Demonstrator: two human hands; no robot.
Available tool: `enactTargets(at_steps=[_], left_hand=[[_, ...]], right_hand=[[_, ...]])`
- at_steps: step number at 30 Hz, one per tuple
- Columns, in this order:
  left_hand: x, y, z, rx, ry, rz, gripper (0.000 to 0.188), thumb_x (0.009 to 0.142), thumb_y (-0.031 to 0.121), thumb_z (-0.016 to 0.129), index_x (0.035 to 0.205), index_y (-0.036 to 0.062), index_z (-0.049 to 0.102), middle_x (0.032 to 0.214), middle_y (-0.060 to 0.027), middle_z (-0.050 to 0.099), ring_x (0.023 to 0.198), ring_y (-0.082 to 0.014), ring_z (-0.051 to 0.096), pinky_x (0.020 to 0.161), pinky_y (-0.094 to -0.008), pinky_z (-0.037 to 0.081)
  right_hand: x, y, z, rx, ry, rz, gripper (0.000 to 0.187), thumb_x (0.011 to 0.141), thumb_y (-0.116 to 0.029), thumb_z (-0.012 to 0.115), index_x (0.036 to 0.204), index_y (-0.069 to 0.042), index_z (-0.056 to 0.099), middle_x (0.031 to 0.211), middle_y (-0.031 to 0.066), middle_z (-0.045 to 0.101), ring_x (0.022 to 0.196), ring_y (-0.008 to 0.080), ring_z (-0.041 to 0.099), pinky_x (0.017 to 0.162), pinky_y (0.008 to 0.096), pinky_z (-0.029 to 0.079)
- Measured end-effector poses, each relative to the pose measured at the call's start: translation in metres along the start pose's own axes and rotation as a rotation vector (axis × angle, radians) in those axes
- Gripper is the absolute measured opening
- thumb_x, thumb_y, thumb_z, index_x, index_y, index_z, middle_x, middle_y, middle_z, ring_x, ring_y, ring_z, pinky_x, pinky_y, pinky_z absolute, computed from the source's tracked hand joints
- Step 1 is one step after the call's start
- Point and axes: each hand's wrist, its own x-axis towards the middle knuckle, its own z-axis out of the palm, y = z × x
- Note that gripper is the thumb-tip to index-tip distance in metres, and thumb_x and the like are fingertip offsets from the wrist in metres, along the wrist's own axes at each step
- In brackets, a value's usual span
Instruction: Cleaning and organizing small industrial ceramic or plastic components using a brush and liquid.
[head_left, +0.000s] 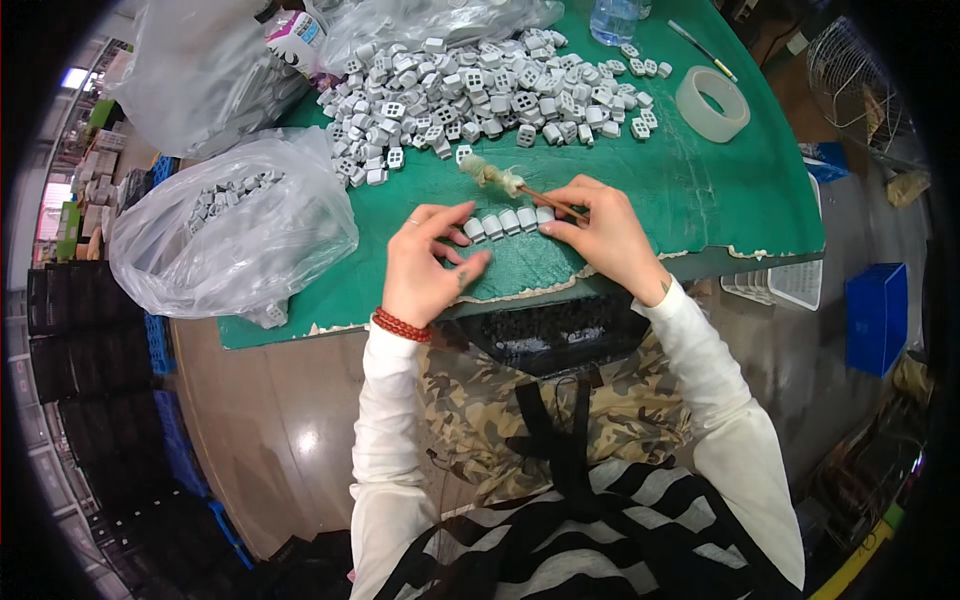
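A short row of small light-grey plastic blocks (509,222) stands side by side on the green table mat, between my hands. My right hand (603,226) is closed on a thin brown stick with a pale, fuzzy wad at its far end (490,175). The wad hangs just beyond the row, while fingertips of this hand are at the row's right end. My left hand (428,258) has its fingers spread around the row's left end; whether they touch the blocks is hard to see. A large heap of similar grey pieces (480,95) lies farther back.
A clear plastic bag (235,235) of grey pieces sits at the left, with a bigger bag (205,80) behind. To the right lie a tape roll (687,104) and a pen (702,50). A black tray (555,335) is below the table's ragged front edge.
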Motion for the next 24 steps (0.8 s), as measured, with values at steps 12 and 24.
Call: enactTargets(at_steps=[12,24], left_hand=[[-0.005,-0.001,0.007,0.134,-0.123,-0.015,0.037,0.069,0.003,0.084,0.104,0.0043,0.071,0.098,-0.0046,0.060,0.078,-0.0116,0.060,0.063,-0.0250,0.051],[0.018,0.003,0.060,0.273,-0.002,0.223,0.069,0.058,0.021,0.091,0.116,0.0107,0.056,0.104,-0.0008,0.069,0.098,-0.0192,0.062,0.088,-0.0358,0.037]], right_hand=[[-0.016,0.010,-0.006,0.018,-0.023,-0.091,0.031,0.079,-0.007,0.077,0.109,-0.002,0.069,0.084,0.0030,0.060,0.073,0.0084,0.056,0.059,0.0227,0.044],[-0.038,0.031,-0.068,0.063,0.033,-0.102,0.012,0.094,-0.011,0.062,0.097,-0.001,0.067,0.069,-0.0008,0.057,0.061,0.0080,0.051,0.056,0.0269,0.040]])
